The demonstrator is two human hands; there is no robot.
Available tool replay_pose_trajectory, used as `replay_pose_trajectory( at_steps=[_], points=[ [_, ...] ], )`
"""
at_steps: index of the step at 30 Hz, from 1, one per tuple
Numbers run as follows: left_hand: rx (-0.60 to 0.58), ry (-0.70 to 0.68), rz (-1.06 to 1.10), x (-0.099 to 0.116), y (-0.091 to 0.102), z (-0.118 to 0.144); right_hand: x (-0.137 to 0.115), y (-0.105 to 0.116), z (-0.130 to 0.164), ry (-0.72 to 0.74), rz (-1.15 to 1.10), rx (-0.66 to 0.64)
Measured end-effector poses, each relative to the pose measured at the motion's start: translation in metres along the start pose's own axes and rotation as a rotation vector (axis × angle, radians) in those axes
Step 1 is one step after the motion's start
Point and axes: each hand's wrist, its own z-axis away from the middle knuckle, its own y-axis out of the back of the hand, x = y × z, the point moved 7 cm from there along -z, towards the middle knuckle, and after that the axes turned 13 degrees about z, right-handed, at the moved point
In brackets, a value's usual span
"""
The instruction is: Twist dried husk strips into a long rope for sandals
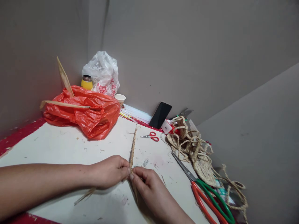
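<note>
A white table (70,146) stands in a grey-walled corner. On its left, an orange bag (88,112) holds dry leaves. Left hand (109,171) and right hand (149,186) both pinch a twisted straw strand (133,146) at centre; scissors (205,193) lie right.

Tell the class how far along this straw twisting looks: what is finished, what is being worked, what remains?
Done: a pile of plaited straw pieces lies at the right, beside the large scissors. In hand: the left hand and right hand pinch one twisted straw cord, its twisted length running away across the table. Left: loose ends trail below the hands, and more dry leaves poke from the orange bag.
</note>
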Motion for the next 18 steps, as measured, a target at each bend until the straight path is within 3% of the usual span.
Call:
replay_pose_trajectory(
  at_steps=[5,9,14,18],
  points=[
    [0.015,0.020,0.046,0.000,-0.001,0.000,-0.010,0.010,0.006,0.043,0.167,-0.005],
    [0.048,0.013,0.044,0.000,0.001,0.001,-0.008,0.019,0.008,-0.016,0.257,-0.017],
    [0.046,0.003,0.109,-0.002,0.000,0.002,-0.001,-0.008,0.011,-0.161,-0.114,-0.186],
    [-0.011,0.027,0.294,-0.006,-0.009,0.001,0.003,-0.035,0.013,-0.220,-0.255,-0.211]
  ],
)
